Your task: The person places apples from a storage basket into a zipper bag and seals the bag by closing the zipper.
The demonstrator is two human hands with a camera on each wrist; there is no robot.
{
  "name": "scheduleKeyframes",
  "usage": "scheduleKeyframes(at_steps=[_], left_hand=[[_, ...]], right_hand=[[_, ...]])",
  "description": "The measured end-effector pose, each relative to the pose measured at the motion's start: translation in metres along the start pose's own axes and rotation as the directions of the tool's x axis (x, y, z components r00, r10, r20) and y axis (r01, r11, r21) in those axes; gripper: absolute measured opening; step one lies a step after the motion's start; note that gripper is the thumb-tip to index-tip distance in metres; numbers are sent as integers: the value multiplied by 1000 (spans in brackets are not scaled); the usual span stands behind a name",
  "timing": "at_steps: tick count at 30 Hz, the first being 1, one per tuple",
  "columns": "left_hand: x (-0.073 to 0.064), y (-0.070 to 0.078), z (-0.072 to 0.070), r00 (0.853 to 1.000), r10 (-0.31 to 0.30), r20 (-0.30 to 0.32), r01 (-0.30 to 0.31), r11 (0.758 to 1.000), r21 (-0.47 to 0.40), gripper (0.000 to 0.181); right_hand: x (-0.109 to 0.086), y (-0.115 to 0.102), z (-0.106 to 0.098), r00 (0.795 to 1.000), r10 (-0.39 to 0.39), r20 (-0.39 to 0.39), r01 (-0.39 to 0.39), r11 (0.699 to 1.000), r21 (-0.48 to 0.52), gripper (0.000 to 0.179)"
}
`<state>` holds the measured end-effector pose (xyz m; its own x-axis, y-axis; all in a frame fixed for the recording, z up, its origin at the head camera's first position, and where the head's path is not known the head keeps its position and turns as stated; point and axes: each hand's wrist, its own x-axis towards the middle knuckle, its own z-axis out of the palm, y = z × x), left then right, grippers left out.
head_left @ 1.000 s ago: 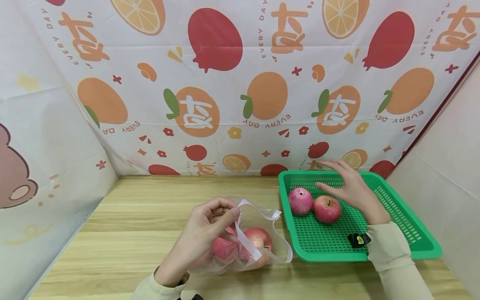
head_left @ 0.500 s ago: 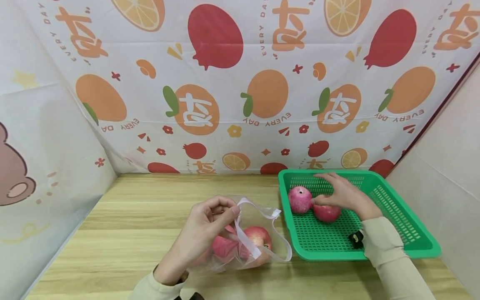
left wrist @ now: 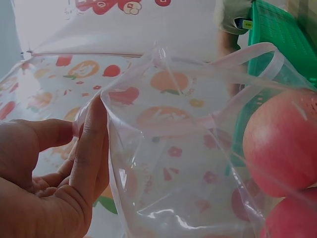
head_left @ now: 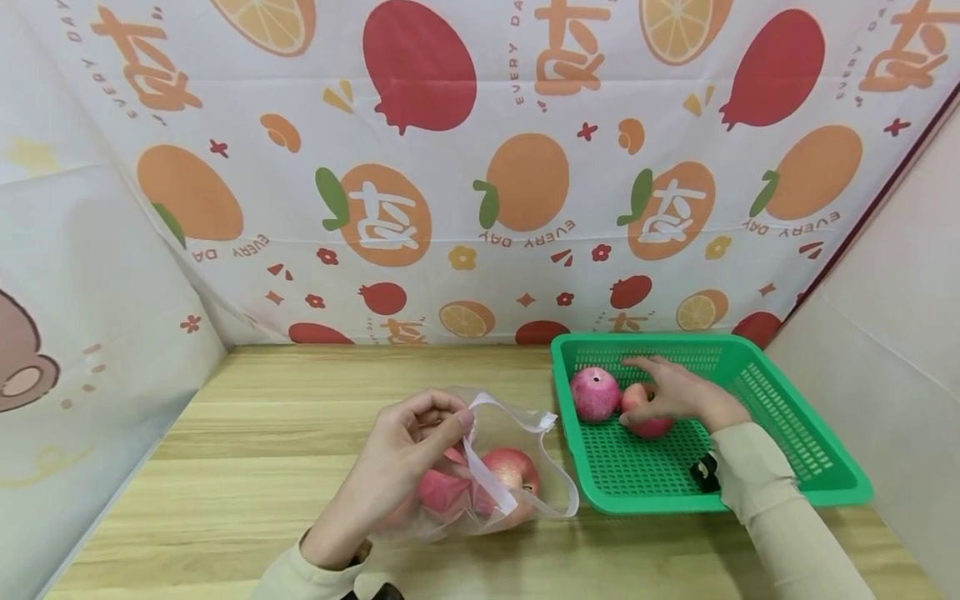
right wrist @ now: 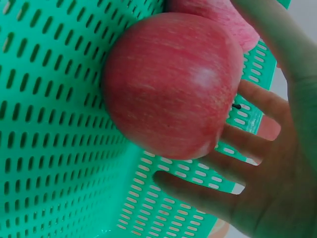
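Observation:
My left hand [head_left: 401,458] pinches the white-edged rim of a clear plastic bag [head_left: 491,480] between thumb and fingers. Inside the bag lie red apples [head_left: 516,467], two of them plain in the left wrist view [left wrist: 282,141]. My right hand [head_left: 678,392] is down in a green basket [head_left: 652,506], around a red apple [right wrist: 171,87]. In the right wrist view its fingers reach fairly straight along the apple's far side, fingertips right at the skin, with the thumb opposite. A second, pinker apple [head_left: 596,394] sits against the basket's left wall, beside the first.
The basket stands on the right of a wooden table [head_left: 277,433], close to the bag. Behind rises a fruit-printed cloth [head_left: 450,275], with pale cloth walls at both sides. A small black device [head_left: 705,473] is strapped at the right wrist.
My right hand has come down and leftward from above the basket to the apple, now partly covering it. My left hand and the bag have stayed nearly still.

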<state>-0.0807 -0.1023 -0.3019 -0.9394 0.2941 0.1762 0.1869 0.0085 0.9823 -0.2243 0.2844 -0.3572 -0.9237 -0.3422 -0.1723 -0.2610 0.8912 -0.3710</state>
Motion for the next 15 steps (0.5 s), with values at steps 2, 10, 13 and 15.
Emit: scheduleKeyframes(at_steps=[2, 10, 13, 15], left_hand=[[0, 0, 0, 1000, -1, 3, 1, 1000, 3, 23], [1, 0, 1, 1000, -5, 28, 5, 1000, 9, 23], [0, 0, 1, 999, -6, 32, 6, 1000, 15, 23], [0, 0, 1, 1000, -11, 29, 10, 1000, 20, 24]], right_hand=[[1, 0, 1, 1000, 3, 25, -3, 1000, 2, 102], [2, -2, 3, 994, 7, 112, -7, 1000, -3, 101], [2, -3, 3, 988, 18, 151, -17, 1000, -12, 98], [2, -3, 3, 986, 18, 164, -16, 1000, -16, 93]])
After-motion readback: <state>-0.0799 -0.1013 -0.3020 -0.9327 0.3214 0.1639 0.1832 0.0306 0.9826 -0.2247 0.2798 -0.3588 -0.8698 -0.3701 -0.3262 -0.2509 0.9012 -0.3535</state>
